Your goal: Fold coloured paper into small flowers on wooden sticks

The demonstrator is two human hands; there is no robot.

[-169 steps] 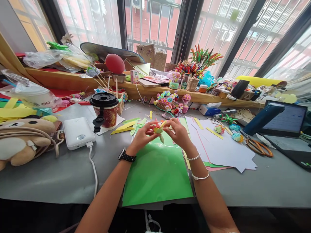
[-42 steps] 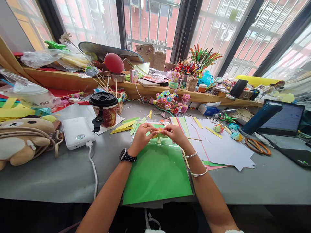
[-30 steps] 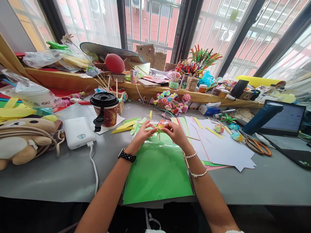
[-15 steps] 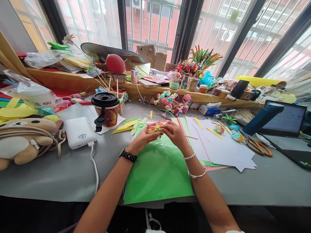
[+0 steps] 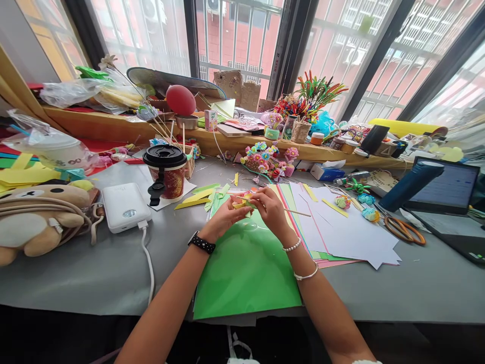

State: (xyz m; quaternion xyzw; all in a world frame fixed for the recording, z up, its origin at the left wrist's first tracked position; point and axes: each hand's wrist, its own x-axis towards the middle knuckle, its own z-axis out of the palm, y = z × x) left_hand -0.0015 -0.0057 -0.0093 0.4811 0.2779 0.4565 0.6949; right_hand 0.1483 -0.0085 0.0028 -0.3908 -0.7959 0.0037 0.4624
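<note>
My left hand (image 5: 224, 218) and my right hand (image 5: 270, 208) meet above the far end of a green sheet (image 5: 246, 265) lying on the grey table (image 5: 76, 273). Both pinch a small folded paper piece (image 5: 242, 203) made of yellow and pale green strips, held between the fingertips. A thin wooden stick (image 5: 297, 213) pokes out to the right past my right hand. A black watch sits on my left wrist and bead bracelets on my right.
A lidded cup (image 5: 165, 171) and a white power bank (image 5: 124, 207) with its cable stand to the left, near a plush bear (image 5: 34, 217). White and coloured sheets (image 5: 341, 227), orange scissors (image 5: 405, 231), a blue bottle (image 5: 411, 184) and a laptop (image 5: 447, 189) lie right. Paper flowers (image 5: 265, 159) crowd the sill.
My hands have drawn closer together and turned the paper piece between the fingertips. My right hand has shifted slightly left, and the stick now sticks out to its right.
</note>
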